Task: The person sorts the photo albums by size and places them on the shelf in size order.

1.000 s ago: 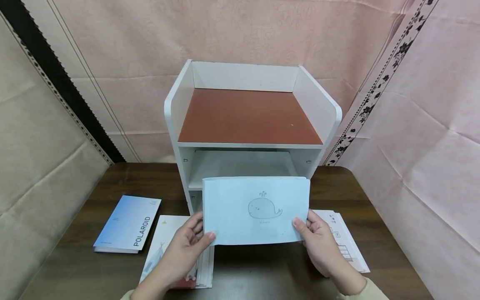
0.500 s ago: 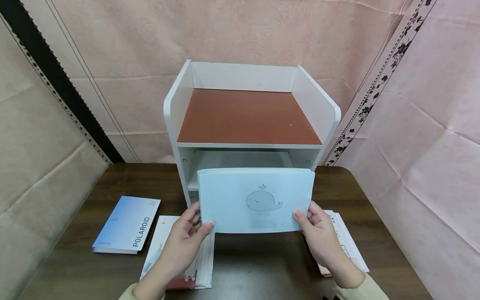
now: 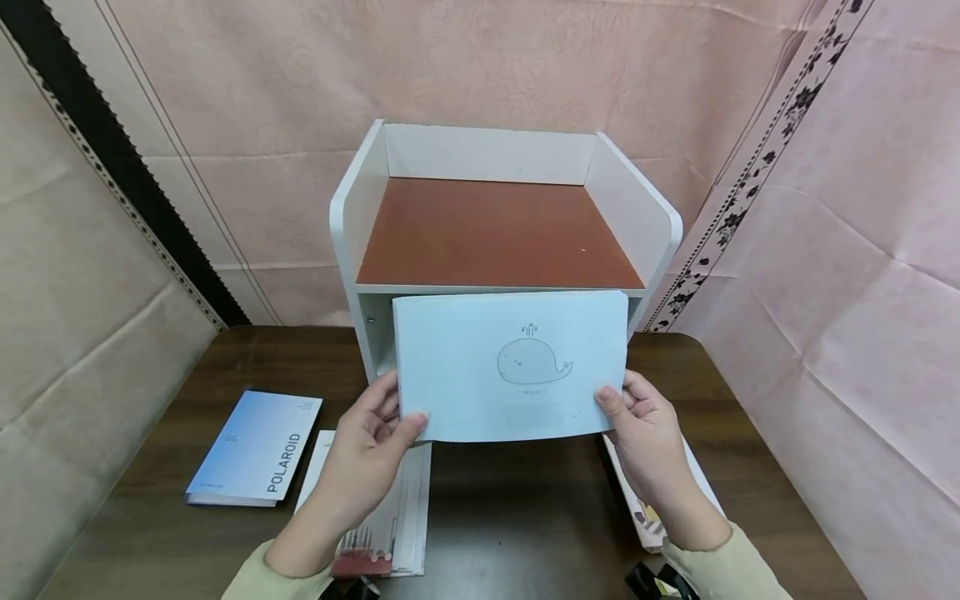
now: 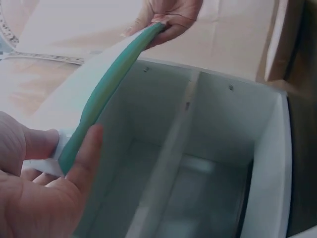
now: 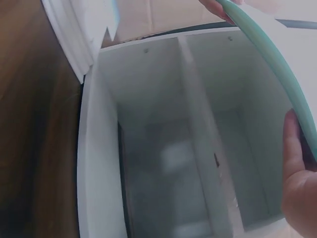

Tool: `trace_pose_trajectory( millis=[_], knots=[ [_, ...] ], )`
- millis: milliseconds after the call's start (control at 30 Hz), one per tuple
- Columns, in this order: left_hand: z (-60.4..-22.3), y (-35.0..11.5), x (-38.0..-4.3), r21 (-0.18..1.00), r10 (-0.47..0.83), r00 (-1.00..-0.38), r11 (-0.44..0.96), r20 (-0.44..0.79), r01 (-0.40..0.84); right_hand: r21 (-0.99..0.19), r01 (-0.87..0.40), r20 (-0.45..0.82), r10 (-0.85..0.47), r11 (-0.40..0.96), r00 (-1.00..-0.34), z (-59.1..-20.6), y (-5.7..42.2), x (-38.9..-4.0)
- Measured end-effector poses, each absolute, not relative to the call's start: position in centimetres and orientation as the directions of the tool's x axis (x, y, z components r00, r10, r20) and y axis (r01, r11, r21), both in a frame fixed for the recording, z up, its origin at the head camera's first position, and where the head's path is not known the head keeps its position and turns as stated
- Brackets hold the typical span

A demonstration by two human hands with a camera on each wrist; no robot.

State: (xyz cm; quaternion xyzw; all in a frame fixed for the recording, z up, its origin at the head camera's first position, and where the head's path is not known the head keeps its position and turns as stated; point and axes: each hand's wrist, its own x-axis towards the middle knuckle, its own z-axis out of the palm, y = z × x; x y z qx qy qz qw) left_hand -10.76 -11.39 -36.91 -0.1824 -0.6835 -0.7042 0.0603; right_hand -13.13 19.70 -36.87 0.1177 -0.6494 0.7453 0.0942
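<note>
Both hands hold a light blue notebook (image 3: 450, 367) with a line drawing of a whale on its cover. It is raised in front of the lower part of a white shelf unit (image 3: 487, 150), its cover toward the head camera. My left hand (image 3: 363, 458) pinches the lower left corner, thumb on the cover and fingers behind. At the lower right edge my right hand (image 3: 648, 446) grips it the same way. The left wrist view shows the notebook's teal edge (image 4: 114, 72) bowed between the hands. Most of the lower shelf opening is hidden in the head view.
A blue POLAROID book (image 3: 255, 450) lies at the table's left. Below my left forearm is a pile of thin books (image 3: 408, 517); more books (image 3: 647, 517) lie partly under my right arm. In the right wrist view a divider (image 5: 198, 94) splits the shelf's inside.
Both hands have raised the notebook and moved it toward the shelf unit, so it now covers more of the opening beneath the brown top board. The table's books stay put.
</note>
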Motion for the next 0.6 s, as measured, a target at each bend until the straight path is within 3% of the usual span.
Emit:
trace_pose_trajectory(
  millis=[167,433,600],
  knots=[
    [-36.3,-11.2,-10.8,0.948,0.127,-0.941,-0.104,0.314,0.302,-0.943,-0.324,0.327,-0.025,-0.074,-0.945,-36.6,19.4,-13.0],
    [-35.9,-11.0,-11.0,0.939,0.091,-0.939,-0.126,0.333,0.321,-0.909,-0.409,0.412,-0.293,-0.076,-0.863,-36.4,20.3,-12.9],
    [-35.1,-10.7,-11.4,0.926,0.076,-0.930,-0.153,0.360,0.346,-0.909,-0.402,0.417,-0.257,-0.110,-0.872,-36.5,20.6,-13.3]
  ],
)
